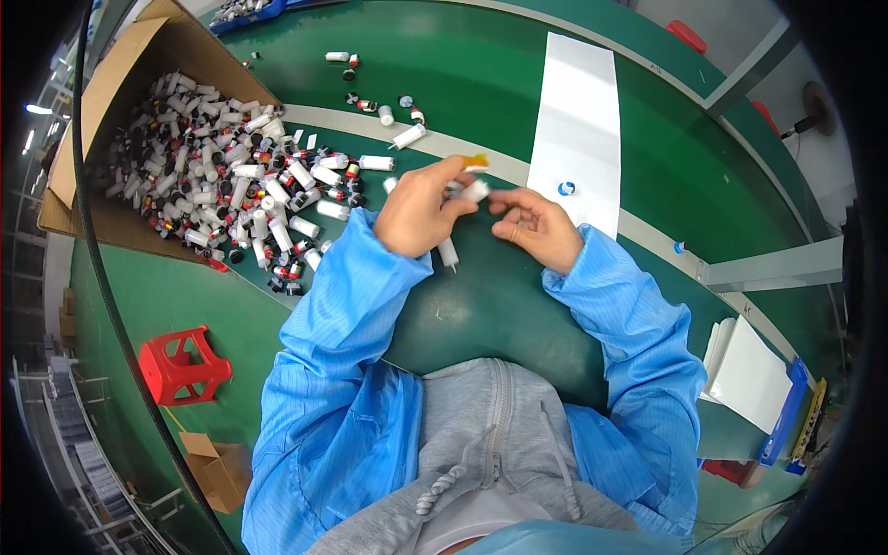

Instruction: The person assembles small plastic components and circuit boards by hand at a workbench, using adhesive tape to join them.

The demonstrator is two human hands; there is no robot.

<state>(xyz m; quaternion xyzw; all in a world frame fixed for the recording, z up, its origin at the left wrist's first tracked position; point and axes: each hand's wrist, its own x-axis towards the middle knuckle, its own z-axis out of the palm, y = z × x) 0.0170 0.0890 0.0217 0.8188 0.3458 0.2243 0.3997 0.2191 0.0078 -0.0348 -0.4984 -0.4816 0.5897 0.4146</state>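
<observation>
Two hands work small white tubes over a green bench

The green bench (499,305) carries an open cardboard box (111,111) at its left edge, spilling a heap of white tubes (250,203); a white strip (575,129) lies toward the far edge, with bare bench near the body. The left hand (416,215) pinches a white tube (475,191) with an orange tip at its fingertips, another tube (449,252) poking out beneath the palm. The right hand (536,227), just beside, has its fingers curled; what they hold cannot be told

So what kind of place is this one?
Probably a factory assembly bench: a green worktable, a cardboard box spilling small white tubes, and blue smock sleeves. The left hand holds a tube; the right hand is beside it.
</observation>
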